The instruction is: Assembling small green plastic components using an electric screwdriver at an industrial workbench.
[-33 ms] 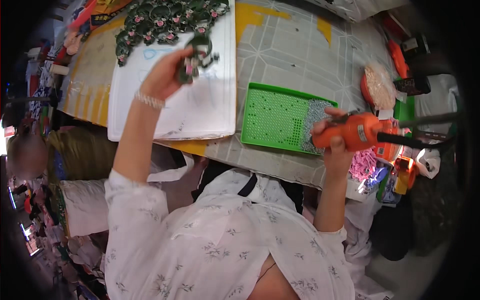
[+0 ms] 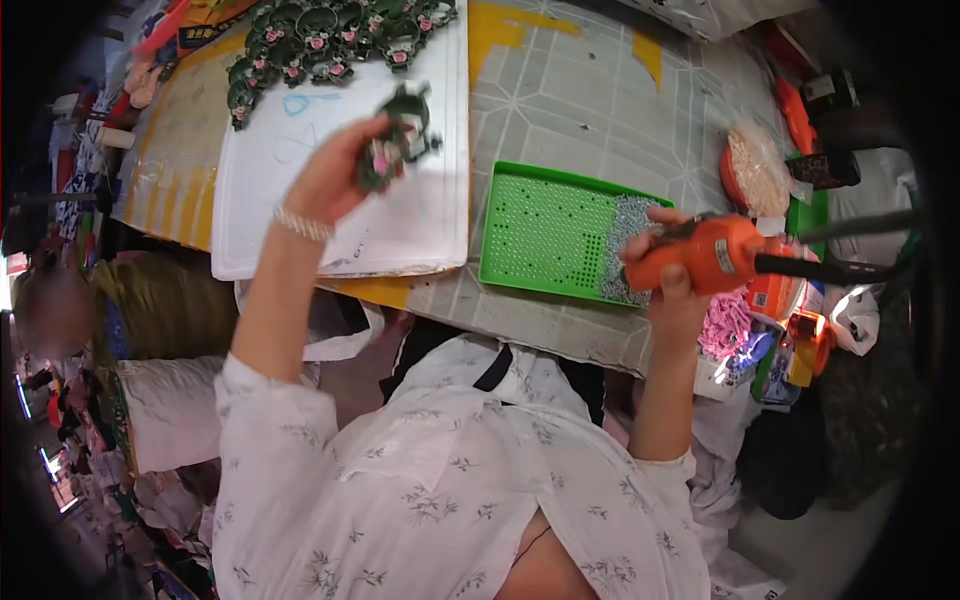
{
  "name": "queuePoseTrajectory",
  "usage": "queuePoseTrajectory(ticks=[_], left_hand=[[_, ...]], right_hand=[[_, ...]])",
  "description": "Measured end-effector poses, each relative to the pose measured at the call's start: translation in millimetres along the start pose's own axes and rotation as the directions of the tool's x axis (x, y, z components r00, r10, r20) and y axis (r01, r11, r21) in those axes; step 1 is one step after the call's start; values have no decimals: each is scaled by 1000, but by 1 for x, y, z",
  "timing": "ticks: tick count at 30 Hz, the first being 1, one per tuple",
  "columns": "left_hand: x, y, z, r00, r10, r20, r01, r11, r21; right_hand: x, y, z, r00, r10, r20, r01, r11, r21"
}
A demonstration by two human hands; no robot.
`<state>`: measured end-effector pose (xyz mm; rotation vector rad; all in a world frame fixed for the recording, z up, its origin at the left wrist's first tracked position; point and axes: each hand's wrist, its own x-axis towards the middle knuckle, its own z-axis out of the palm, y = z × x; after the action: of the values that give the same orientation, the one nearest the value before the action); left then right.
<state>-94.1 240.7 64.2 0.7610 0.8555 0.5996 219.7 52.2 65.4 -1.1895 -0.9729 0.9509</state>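
Note:
My left hand [image 2: 328, 182] is raised over a white board [image 2: 420, 225] and holds a small dark green ornament with a pink flower [image 2: 395, 140]. Several matching green ornaments [image 2: 330, 40] lie in a row along the board's far edge. My right hand [image 2: 672, 292] grips an orange hand tool [image 2: 712, 255] with a black cable running off to the right. The tool's tip sits at the right end of a green perforated tray [image 2: 545, 228], over a patch of tiny silvery beads [image 2: 625, 250].
The table has a grey patterned cover [image 2: 570, 95]. A red bowl of pale beads in a plastic bag [image 2: 752, 165] stands at the right. Pink pieces [image 2: 728, 325] and orange items [image 2: 808, 345] crowd the right edge. Another person [image 2: 50, 310] is at the far left.

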Motion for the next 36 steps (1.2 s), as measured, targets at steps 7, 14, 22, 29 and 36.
queuePoseTrajectory(ticks=[7, 14, 22, 29, 36], left_hand=[[-78, -132, 61, 931, -151, 333, 327, 753, -572], [-86, -169, 86, 884, -112, 454, 379, 740, -555], [-79, -147, 96, 911, -203, 358, 347, 847, -403], [-78, -153, 105, 948, -137, 287, 251, 875, -413], [-78, -156, 110, 968, -112, 223, 182, 927, -328]], right_hand=[[14, 11, 2, 991, -125, 40, 118, 984, 135], [22, 38, 10, 986, -163, 20, 157, 972, 173], [26, 56, 20, 978, -209, 3, 202, 952, 231], [27, 64, 22, 981, -194, -24, 195, 961, 197], [27, 63, 24, 979, -200, -35, 203, 968, 148]])
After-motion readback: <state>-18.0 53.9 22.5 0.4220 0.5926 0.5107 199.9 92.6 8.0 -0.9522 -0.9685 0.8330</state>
